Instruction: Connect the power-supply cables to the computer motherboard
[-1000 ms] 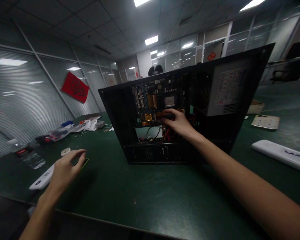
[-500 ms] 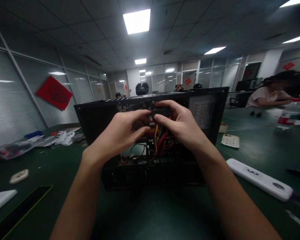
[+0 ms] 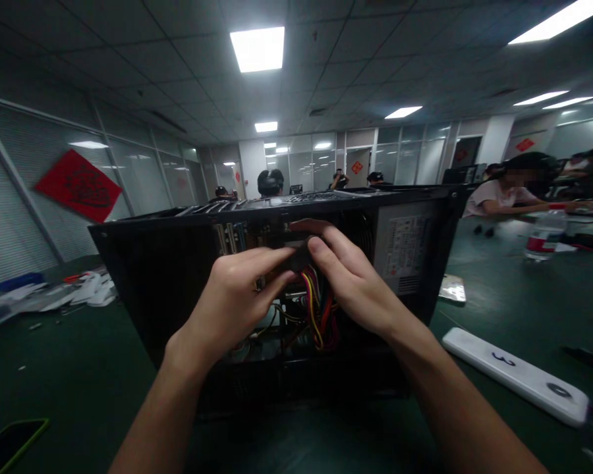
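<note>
An open black computer case stands on the green table in front of me, with its inside facing me. Both my hands reach into it. Between them is a dark block-like part, mostly covered by fingers, so its exact kind is unclear. My left hand pinches its left side with thumb and fingers. My right hand closes on its right side, thumb in front and fingers behind. Yellow, red and purple wires hang just below it. The power supply with its label sits to the right inside the case.
To the right lie a white power strip, a phone and a water bottle. Papers and bags lie at the left; a green-edged black device lies near me. A co-worker sits at the right.
My view has come closer to the case and shifted right. My hands have drawn together around the dark part, which shows more clearly in front of the case's interior.
</note>
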### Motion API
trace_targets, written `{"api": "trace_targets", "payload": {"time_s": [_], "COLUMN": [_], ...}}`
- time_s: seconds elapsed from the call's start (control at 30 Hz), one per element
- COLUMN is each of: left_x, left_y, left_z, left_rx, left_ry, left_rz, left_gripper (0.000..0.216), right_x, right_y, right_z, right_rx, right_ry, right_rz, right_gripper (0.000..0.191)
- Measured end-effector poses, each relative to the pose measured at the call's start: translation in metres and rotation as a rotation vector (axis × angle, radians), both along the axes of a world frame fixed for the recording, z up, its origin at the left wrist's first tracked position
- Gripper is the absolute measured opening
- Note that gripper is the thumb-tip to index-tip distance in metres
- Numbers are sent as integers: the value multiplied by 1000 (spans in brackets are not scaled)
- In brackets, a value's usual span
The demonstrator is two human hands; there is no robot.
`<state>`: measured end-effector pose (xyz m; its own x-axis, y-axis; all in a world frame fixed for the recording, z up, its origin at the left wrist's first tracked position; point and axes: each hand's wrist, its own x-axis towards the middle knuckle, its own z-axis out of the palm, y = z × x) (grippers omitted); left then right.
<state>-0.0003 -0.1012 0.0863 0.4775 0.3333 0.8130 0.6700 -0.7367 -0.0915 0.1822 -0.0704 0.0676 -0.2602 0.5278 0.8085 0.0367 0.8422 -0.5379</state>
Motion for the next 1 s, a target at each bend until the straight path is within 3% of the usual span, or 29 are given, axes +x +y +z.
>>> {"api": "trace_targets", "payload": {"time_s": [0.33, 0.8, 1.0], "left_x": [-3, -13, -20], "left_y": [12, 14, 14], "left_z": [-8, -6, -5], "left_rx": [77, 90, 85], "left_ry": [65, 116, 192], "left_rz": [38, -20, 6], "left_gripper": [23, 18, 15], "right_x": [-6, -8, -12], "right_y": [3, -4, -7], "right_z": [-12, -10, -11], "right_rx": [11, -110, -92], "right_ry": [83, 34, -27], "right_rz": [-121, -89, -104], "right_gripper": [32, 26, 29]}}
